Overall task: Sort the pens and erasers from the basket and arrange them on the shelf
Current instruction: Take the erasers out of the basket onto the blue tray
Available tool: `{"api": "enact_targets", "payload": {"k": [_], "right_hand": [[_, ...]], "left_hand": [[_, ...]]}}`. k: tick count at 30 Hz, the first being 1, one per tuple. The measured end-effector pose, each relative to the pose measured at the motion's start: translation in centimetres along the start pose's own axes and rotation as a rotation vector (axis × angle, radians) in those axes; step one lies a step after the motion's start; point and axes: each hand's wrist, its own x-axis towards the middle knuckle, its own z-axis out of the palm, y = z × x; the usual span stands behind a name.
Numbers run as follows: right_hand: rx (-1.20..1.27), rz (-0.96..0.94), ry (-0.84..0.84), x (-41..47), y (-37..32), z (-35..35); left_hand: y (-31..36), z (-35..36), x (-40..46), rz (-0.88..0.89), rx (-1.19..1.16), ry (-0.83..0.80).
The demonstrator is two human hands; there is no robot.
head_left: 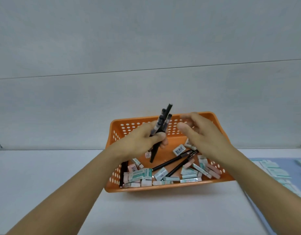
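An orange plastic basket (163, 188) sits on a smooth white shelf (44, 167), its walls pierced with rows of oval holes and its rim rounded. Both bare forearms reach in over its near edge.

The left hand (143, 139) grips a bundle of pens (160, 131), fingers curled round the middle of the bundle. These are slim, straight sticks, mostly matte black, some with translucent smoky barrels or caps at the top. They stand steeply tilted, upper ends rising above the far wall of the basket, one long black end hanging below the fist.

The right hand (200, 134) holds nothing; its fingers are loosely bent and spread, hovering above the right half of the basket, just beside the bundle's tips but apart from them.

On the basket floor two loose pens (173, 161) lie slantwise, side by side, black with dark brownish caps. Another black pen (121, 173) lies along the left wall. Around them are scattered erasers (141, 174): small rectangular blocks in glossy wrap with pale teal, white and pink sleeves, some showing barcodes. Most crowd along the near wall, lying at mixed angles, several overlapping.

At far right, on a pale blue mat (298, 189), rows of similar teal-sleeved sorted blocks (275, 172) lie flat, blurred by the lens edge.
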Motion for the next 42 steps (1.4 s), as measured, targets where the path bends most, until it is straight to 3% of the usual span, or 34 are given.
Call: {"api": "enact_targets", "payload": {"k": [3,7,12,17,22,26,28,31,35,37,39,42], "right_hand": [[0.254,-0.057,0.068,0.6,-2.2,0.2],[0.318,-0.114,0.123,1.2,-4.0,0.4],[0.242,0.031,-0.010,1.7,-3.7,0.1],[0.284,-0.073,-0.134,2.1,-4.4,0.2],[0.557,-0.052,0.235,2.6,-5.0,-0.5],[0.567,-0.162,0.419,1.6,-5.2,-1.0],[0.444,-0.301,0.458,0.6,-5.1,-0.8],[-0.016,-0.607,0.381,-0.5,-4.6,0.2],[-0.238,-0.876,0.151,-0.9,-3.7,2.0],[-0.304,-0.795,0.083,-0.5,-3.2,2.1],[-0.455,-0.592,-0.046,0.2,-2.2,2.0],[-0.895,-0.428,-0.462,1.3,-0.8,3.3]], "left_hand": [[0.9,0.4,-0.5,0.024,-0.182,-0.065],[0.6,1.1,-0.9,0.010,-0.386,-0.094],[0.3,1.6,-1.6,-0.046,-0.603,-0.154],[0.6,1.6,-1.8,-0.067,-0.680,-0.207],[0.7,1.0,-1.8,-0.126,-0.743,-0.186],[0.4,1.2,-1.7,-0.251,-0.885,-0.101],[0.4,1.6,-1.6,-0.288,-1.074,-0.019],[0.8,2.0,-1.4,-0.231,-1.437,0.086],[1.4,1.7,-1.6,-0.160,-1.504,0.212],[1.1,1.0,-2.2,-0.186,-1.400,0.304],[0.5,0.3,-3.0,-0.209,-1.311,0.375],[-0.1,-0.1,-4.2,-0.206,-1.341,0.375]]}}
